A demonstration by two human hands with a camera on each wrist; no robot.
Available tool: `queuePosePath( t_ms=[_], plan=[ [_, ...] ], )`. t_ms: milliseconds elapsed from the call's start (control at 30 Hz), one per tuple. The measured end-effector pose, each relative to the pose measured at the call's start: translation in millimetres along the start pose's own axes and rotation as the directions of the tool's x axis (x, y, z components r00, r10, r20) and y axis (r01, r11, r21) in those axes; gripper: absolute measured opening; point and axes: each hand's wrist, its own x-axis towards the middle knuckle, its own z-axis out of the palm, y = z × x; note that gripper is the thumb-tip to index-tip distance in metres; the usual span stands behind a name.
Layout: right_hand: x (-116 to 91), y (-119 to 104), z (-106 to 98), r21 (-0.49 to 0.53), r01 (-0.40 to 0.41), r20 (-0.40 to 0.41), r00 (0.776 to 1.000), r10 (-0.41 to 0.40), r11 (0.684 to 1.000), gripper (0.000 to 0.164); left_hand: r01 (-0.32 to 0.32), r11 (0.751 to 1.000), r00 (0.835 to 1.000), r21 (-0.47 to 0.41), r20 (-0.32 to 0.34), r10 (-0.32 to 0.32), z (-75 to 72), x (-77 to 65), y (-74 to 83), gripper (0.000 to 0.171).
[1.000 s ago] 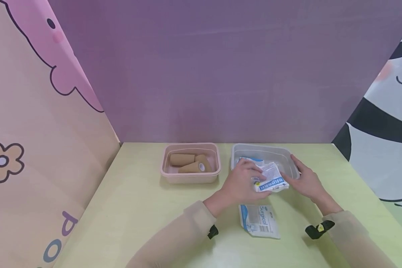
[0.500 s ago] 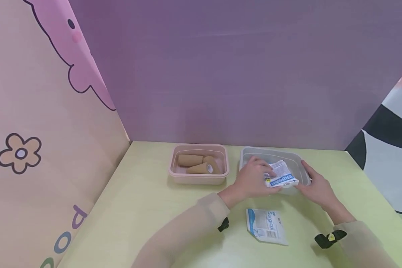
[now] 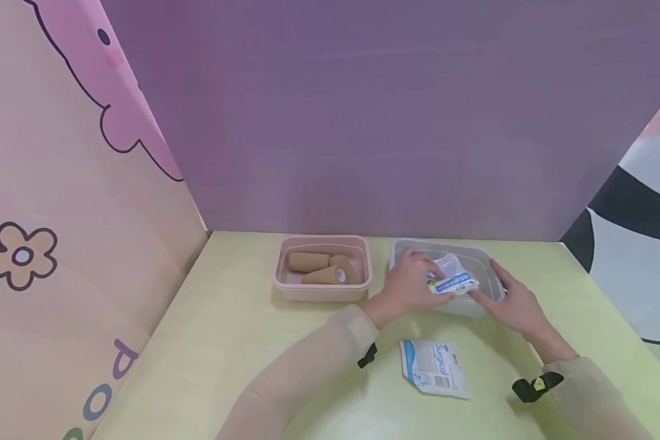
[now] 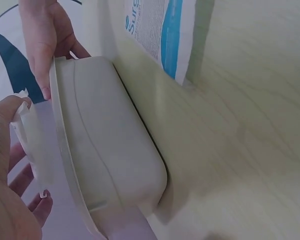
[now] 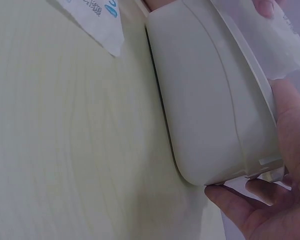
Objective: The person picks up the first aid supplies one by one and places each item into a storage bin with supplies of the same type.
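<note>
In the head view, my left hand (image 3: 409, 282) grips a white and blue surgical dressing packet (image 3: 452, 275) over a translucent white plastic bin (image 3: 470, 308). Thumb and fingers pinch the packet (image 4: 34, 142) from both sides in the left wrist view. At the bin's right end, my right hand (image 3: 514, 305) holds it, thumb at the front rim and fingers around the far corner. The bin (image 5: 205, 100) sits on the table. In front of it, a second dressing packet (image 3: 434, 368) marked "Surgical" lies flat. The left hand hides part of the bin's inside.
To the left of the white bin stands a pink bin (image 3: 321, 293) with tan bandage rolls (image 3: 308, 261) inside. A purple panel (image 3: 374, 122) rises behind the pale table (image 3: 242, 330). Printed panels flank both sides.
My left hand has carried the packet back from the white bin's front rim to over its inside. The right hand stays at the bin's right end. The head view has shifted slightly.
</note>
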Motion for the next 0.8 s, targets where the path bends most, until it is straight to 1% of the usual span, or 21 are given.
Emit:
queuePosePath(
  t_ms=[200, 267, 433, 533, 633, 800],
  plan=[
    [5, 1, -1, -0.002, -0.010, -0.008, 1.000, 0.010, 1.000, 0.102, -0.012, 1.000, 1.000, 0.025, -0.010, 0.012, 1.3, 9.3, -1.8, 0.036],
    [5, 1, 0, 0.001, -0.017, -0.009, 1.000, 0.017, 1.000, 0.103, -0.014, 0.999, 1.000, 0.041, 0.002, 0.014, 2.0, 11.0, -1.9, 0.037],
    [4, 1, 2, 0.006, -0.030, 0.000, 1.000, 0.030, 1.000, 0.105, 0.024, 0.999, 0.999, 0.043, 0.044, -0.026, 3.1, 13.1, -1.8, 0.039],
    [4, 0, 1, 0.007, -0.031, 0.002, 1.000, 0.031, 0.999, 0.104, 0.045, 0.998, 0.998, 0.032, 0.041, -0.047, 2.2, 14.4, -1.8, 0.040],
    [3, -2, -1, 0.008, -0.034, 0.005, 0.999, 0.034, 0.999, 0.104, 0.050, 0.998, 0.998, 0.026, 0.030, -0.050, 1.7, 16.0, -1.6, 0.040],
    [1, -1, -2, 0.006, -0.044, 0.021, 0.999, 0.044, 0.999, 0.103, 0.060, 0.998, 0.997, 0.032, 0.052, -0.061, 4.5, 17.7, -0.6, 0.041]
  ],
)
